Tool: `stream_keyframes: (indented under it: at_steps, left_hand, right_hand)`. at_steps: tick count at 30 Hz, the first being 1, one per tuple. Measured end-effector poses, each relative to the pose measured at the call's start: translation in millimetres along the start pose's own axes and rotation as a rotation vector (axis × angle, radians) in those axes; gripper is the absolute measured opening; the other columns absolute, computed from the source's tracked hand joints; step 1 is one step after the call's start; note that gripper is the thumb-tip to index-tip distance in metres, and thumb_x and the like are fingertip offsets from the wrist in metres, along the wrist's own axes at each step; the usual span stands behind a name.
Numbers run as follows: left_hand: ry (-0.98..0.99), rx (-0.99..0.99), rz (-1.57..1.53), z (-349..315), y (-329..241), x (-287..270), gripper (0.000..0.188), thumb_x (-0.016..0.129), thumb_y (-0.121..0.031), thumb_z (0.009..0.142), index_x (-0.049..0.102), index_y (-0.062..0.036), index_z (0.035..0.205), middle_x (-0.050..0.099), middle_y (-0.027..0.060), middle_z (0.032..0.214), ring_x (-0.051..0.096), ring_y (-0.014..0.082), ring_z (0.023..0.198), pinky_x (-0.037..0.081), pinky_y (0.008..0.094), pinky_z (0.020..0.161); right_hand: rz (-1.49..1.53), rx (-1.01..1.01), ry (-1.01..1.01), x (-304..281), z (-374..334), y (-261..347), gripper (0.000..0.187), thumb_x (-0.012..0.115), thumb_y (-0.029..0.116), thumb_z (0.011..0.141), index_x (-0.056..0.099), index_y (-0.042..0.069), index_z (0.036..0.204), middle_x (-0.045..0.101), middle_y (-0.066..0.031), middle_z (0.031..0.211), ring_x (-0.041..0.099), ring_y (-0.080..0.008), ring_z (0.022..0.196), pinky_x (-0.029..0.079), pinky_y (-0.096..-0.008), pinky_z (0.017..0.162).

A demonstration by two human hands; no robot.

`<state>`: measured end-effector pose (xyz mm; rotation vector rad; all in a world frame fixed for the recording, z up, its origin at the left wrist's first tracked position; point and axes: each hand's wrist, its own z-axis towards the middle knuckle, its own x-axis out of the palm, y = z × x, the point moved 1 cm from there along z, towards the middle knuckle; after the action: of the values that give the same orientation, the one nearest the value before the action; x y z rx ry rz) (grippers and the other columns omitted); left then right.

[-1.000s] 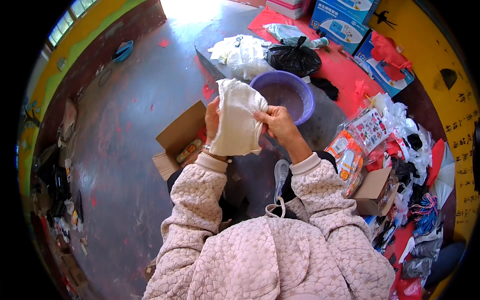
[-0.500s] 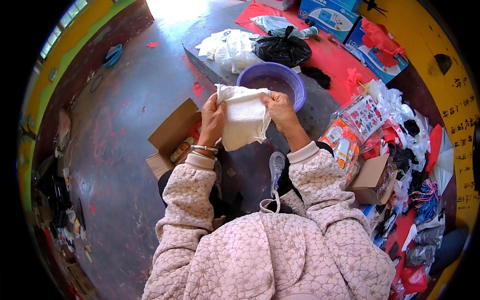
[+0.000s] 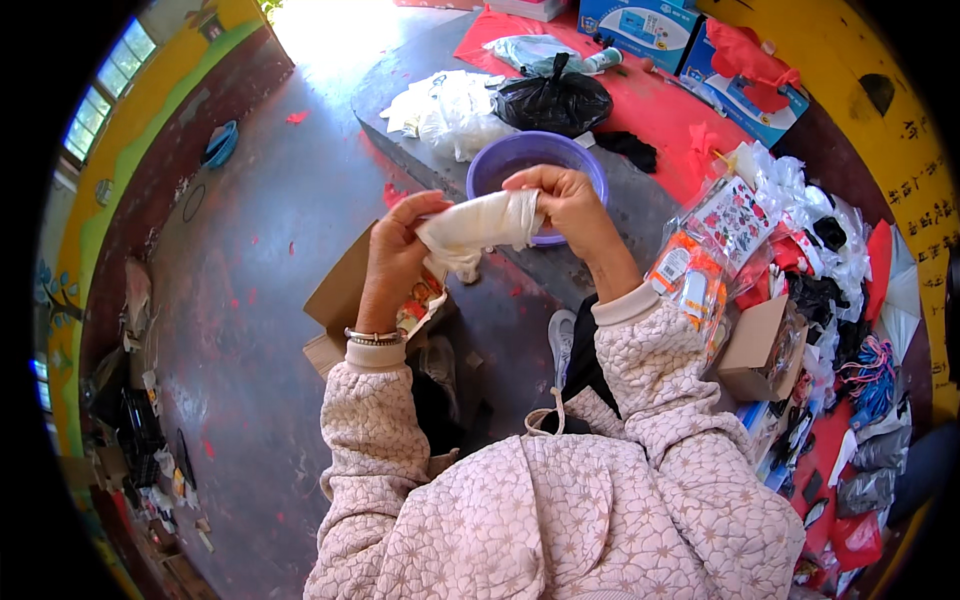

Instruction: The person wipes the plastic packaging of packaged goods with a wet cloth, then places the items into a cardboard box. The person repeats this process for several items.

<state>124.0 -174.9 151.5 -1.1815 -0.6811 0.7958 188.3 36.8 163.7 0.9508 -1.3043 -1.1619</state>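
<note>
A white cloth is stretched between my two hands, folded or rolled into a band, with a loose end hanging at its left. My left hand pinches the left end, and a bracelet circles that wrist. At the opposite end, my right hand has its fingers closed on the cloth. Just beyond the cloth stands a purple basin, its near rim partly covered by the cloth and my right hand. An opened cardboard box with packaged items sits beside my left forearm.
White plastic bags and a tied black bag lie behind the basin. To my right are orange packages, a small cardboard box and heaped plastic bags. Blue boxes stand by the far right wall.
The cloth was spread out as a flat square and is now a narrow band. Both hands have turned and spread slightly apart, the left moving left. My view has shifted a little.
</note>
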Motion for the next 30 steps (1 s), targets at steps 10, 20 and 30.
stream_keyframes:
  at_steps: [10,20,30]
  left_hand:
    - [-0.160,0.185,0.519,-4,-4,-4,0.030,0.042,0.012,0.080,0.060,-0.0016,0.101,0.065,0.0097,0.093,0.061,0.0142,0.083,0.048,0.0258,0.075]
    - [-0.066,0.096,0.121,-9,-11,-6,0.018,0.044,0.011,0.082,0.060,0.0029,0.081,0.064,0.0089,0.096,0.057,0.0102,0.080,0.048,0.0238,0.072]
    - [-0.099,0.074,0.067,-9,-4,-3,0.012,0.052,0.009,0.075,0.061,0.0005,0.072,0.065,0.0119,0.098,0.057,0.0133,0.088,0.045,0.0279,0.081]
  right_hand:
    - [-0.024,-0.108,-0.134,-10,5,-13,0.018,0.050,-0.001,0.084,0.063,0.006,0.095,0.063,0.0016,0.077,0.057,-0.0037,0.061,0.045,-0.0179,0.052]
    - [0.516,0.220,-0.008,-30,11,-24,0.022,0.054,0.005,0.084,0.060,0.004,0.105,0.064,-0.0045,0.087,0.060,-0.0081,0.067,0.048,-0.0212,0.054]
    - [-0.238,-0.239,-0.316,-15,9,-17,0.020,0.061,0.001,0.075,0.062,0.002,0.096,0.064,-0.0060,0.081,0.061,-0.0115,0.073,0.049,-0.0233,0.066]
